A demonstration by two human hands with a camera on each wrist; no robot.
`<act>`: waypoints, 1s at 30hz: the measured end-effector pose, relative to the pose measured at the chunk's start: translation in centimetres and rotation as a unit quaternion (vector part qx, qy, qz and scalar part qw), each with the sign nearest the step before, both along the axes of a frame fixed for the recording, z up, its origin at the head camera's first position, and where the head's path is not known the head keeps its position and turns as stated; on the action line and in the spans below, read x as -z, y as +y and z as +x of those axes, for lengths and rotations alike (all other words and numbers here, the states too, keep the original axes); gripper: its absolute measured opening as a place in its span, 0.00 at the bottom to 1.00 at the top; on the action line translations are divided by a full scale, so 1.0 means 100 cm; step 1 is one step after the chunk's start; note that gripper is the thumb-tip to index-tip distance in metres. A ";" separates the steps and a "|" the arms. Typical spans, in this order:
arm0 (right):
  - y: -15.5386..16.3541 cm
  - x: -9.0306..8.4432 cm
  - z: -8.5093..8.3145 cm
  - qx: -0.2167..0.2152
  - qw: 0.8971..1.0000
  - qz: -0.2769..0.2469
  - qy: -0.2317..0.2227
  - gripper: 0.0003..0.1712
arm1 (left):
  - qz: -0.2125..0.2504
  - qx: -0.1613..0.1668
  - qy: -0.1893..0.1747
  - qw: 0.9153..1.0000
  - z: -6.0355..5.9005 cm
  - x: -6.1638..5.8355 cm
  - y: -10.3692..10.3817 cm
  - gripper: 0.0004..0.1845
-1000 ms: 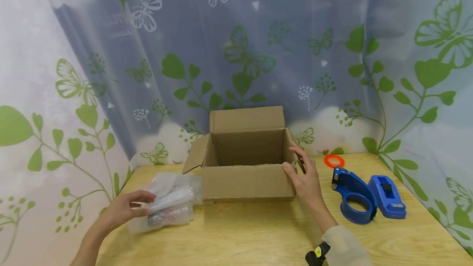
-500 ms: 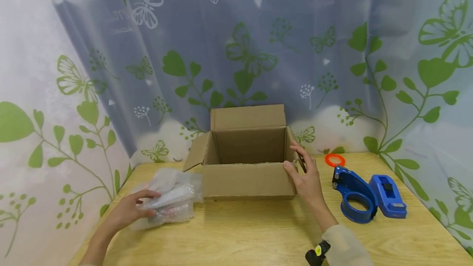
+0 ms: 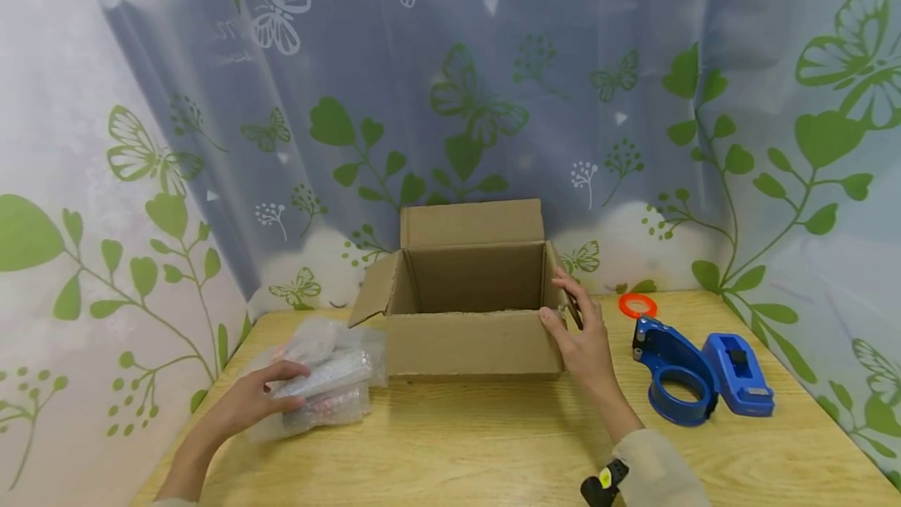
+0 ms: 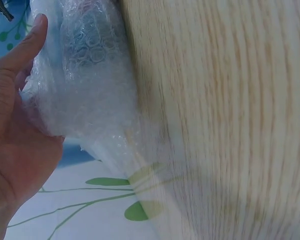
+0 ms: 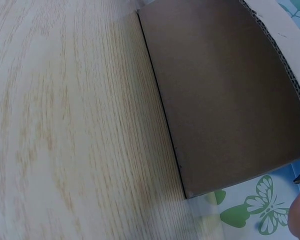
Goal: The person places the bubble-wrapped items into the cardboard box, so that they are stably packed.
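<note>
A stack of clear bubble wrap packets (image 3: 334,374) lies on the wooden table, left of the cardboard box. My left hand (image 3: 249,401) grips its left end, thumb and fingers spread around the plastic. Close up in the left wrist view, the wrap (image 4: 90,85) bulges against the palm, and faint pink and bluish shapes show through it. The open-topped cardboard box (image 3: 472,346) has its back flap up and left flap folded outward. My right hand (image 3: 587,346) holds the box at its front right corner, thumb at the front edge and fingers along the right flap.
To the right on the table (image 3: 479,444) stand a blue tape dispenser with a round ring (image 3: 679,382) and a blue block-shaped tool (image 3: 739,374). An orange ring (image 3: 637,306) lies behind them. A butterfly-print curtain (image 3: 479,100) closes off the back and sides.
My left hand has moved right and further onto the bubble wrap packets, whose upper layer is bunched higher. The right hand stays at the box corner, and the box holds its place.
</note>
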State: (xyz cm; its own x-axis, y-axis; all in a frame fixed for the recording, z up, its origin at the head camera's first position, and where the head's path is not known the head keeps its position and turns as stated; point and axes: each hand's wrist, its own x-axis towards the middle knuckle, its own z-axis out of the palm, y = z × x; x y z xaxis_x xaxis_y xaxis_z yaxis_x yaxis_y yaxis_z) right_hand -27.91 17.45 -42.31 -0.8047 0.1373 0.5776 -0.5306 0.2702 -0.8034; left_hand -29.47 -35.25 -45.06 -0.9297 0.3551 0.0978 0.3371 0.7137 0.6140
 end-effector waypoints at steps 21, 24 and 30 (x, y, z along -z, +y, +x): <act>-0.001 -0.002 0.001 -0.004 1.000 -0.002 0.011 0.27 | 0.001 -0.043 0.018 0.999 0.011 -0.023 0.005 0.27; -0.001 -0.001 0.001 -0.004 1.000 0.000 0.012 0.27 | 0.014 -0.037 0.016 0.999 0.013 -0.028 0.004 0.27; 0.000 0.000 0.001 -0.003 1.000 0.000 0.016 0.27 | 0.025 -0.037 0.014 0.999 0.016 -0.036 0.000 0.26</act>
